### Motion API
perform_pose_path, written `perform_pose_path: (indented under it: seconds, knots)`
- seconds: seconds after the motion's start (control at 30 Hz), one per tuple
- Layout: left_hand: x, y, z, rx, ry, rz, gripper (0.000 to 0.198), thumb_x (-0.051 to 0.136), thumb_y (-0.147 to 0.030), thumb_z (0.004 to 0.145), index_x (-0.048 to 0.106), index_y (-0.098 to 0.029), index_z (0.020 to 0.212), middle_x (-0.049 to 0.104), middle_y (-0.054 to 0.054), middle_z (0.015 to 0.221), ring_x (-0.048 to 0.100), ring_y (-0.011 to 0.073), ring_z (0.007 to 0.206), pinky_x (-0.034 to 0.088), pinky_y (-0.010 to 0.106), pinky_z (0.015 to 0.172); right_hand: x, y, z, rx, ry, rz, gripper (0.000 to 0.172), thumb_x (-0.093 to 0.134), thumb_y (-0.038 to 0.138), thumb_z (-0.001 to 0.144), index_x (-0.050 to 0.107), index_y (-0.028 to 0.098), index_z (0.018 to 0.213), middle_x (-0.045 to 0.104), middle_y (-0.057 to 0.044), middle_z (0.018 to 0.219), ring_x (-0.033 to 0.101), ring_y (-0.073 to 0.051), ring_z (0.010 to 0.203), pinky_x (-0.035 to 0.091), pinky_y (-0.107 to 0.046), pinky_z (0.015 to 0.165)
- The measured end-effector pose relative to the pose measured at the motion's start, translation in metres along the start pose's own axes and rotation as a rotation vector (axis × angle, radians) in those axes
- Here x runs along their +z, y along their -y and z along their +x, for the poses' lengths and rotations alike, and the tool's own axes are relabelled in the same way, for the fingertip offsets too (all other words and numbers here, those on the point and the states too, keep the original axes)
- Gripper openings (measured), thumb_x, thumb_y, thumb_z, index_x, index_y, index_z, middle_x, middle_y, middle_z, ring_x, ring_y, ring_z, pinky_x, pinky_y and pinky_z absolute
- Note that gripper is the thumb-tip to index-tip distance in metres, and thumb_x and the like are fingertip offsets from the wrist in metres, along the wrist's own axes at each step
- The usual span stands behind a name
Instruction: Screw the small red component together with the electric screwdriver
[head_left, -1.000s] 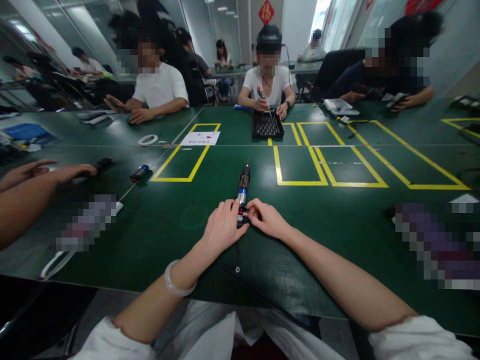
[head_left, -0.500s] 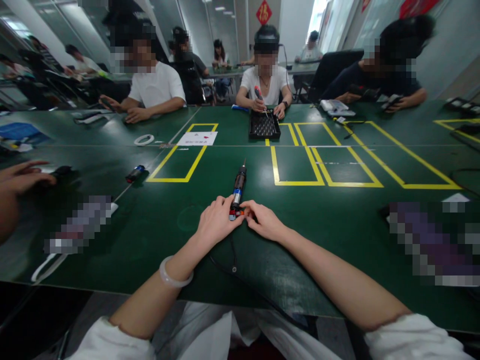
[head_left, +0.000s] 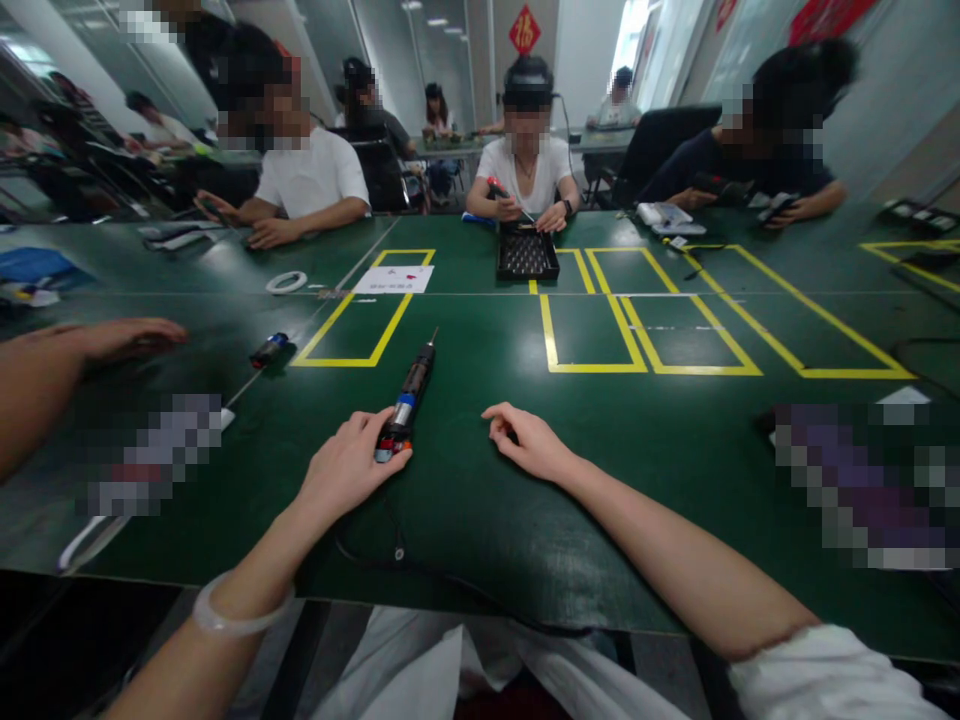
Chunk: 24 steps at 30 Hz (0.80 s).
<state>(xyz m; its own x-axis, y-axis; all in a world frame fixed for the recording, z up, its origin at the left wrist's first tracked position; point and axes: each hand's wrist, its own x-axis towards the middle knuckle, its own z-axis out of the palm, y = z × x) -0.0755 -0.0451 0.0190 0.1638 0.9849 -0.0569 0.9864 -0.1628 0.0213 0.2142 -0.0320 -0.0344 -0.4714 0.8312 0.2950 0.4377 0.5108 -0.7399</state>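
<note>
On the green table, my left hand (head_left: 352,455) is wrapped round the rear end of an electric screwdriver (head_left: 409,395) whose casing looks partly off. Its black front and thin bit point away from me, tilted to the right; a blue and silver section and red and orange parts show by my thumb. A black cord (head_left: 390,520) trails from its back toward the table edge. To the right, apart from the tool, my right hand (head_left: 529,440) rests with fingers curled and thumb drawn in, and nothing visible in them.
Yellow tape rectangles (head_left: 592,369) mark the table, with a paper sheet (head_left: 394,279) and tape roll (head_left: 286,283) farther left. Another blue and black tool part (head_left: 268,350) lies left, near a co-worker's hand (head_left: 127,338). Opposite, a person works over a black tray (head_left: 527,255).
My left hand has carried the screwdriver left and slightly toward me, tilting it rightward. My right hand has let go of its rear end and stays in place. The co-worker's hand at left has shifted.
</note>
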Motion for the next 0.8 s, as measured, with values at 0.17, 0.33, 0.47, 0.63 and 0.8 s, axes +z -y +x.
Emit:
perform_pose_path:
  seconds: [0.17, 0.33, 0.47, 0.63, 0.8]
  knots:
    - [0.001, 0.059, -0.011, -0.095, -0.010, 0.058, 0.074, 0.037, -0.065, 0.086, 0.041, -0.018, 0.143, 0.054, 0.017, 0.125, 0.058, 0.0339, 0.107, 0.044, 0.043, 0.090, 0.002, -0.002, 0.000, 0.012, -0.002, -0.013, 0.027, 0.049, 0.013, 0.088, 0.052, 0.019, 0.114, 0.064, -0.001, 0.085, 0.059, -0.014, 0.077, 0.045, -0.027, 0.075]
    - [0.000, 0.106, -0.020, -0.186, -0.034, 0.178, 0.069, 0.038, -0.060, 0.088, 0.043, -0.016, 0.142, 0.057, 0.017, 0.126, 0.055, 0.0344, 0.114, 0.037, 0.045, 0.099, 0.002, -0.001, 0.000, 0.021, 0.004, -0.020, 0.026, 0.049, 0.014, 0.088, 0.052, 0.020, 0.114, 0.064, -0.001, 0.085, 0.059, -0.014, 0.077, 0.045, -0.027, 0.075]
    - [-0.003, 0.132, -0.023, -0.218, -0.019, 0.231, 0.069, 0.035, -0.061, 0.090, 0.041, -0.019, 0.144, 0.058, 0.016, 0.127, 0.055, 0.0330, 0.115, 0.034, 0.045, 0.102, 0.001, 0.001, 0.000, 0.029, 0.007, -0.028, 0.025, 0.050, 0.014, 0.088, 0.054, 0.019, 0.113, 0.064, -0.001, 0.085, 0.059, -0.014, 0.077, 0.045, -0.027, 0.075]
    - [-0.007, 0.154, -0.022, -0.230, 0.028, 0.232, 0.067, 0.038, -0.061, 0.088, 0.042, -0.022, 0.142, 0.057, 0.013, 0.132, 0.053, 0.0337, 0.121, 0.033, 0.048, 0.103, 0.000, 0.003, 0.000, 0.036, 0.010, -0.035, 0.023, 0.050, 0.014, 0.089, 0.055, 0.019, 0.111, 0.063, -0.001, 0.084, 0.058, -0.014, 0.077, 0.045, -0.027, 0.075]
    - [-0.009, 0.145, -0.027, -0.197, -0.055, 0.292, 0.059, 0.039, -0.054, 0.090, 0.048, -0.016, 0.134, 0.058, 0.014, 0.125, 0.055, 0.0324, 0.114, 0.041, 0.042, 0.094, -0.001, 0.005, 0.001, 0.022, 0.011, -0.044, 0.021, 0.051, 0.014, 0.089, 0.056, 0.019, 0.109, 0.063, -0.002, 0.083, 0.058, -0.014, 0.077, 0.045, -0.027, 0.075]
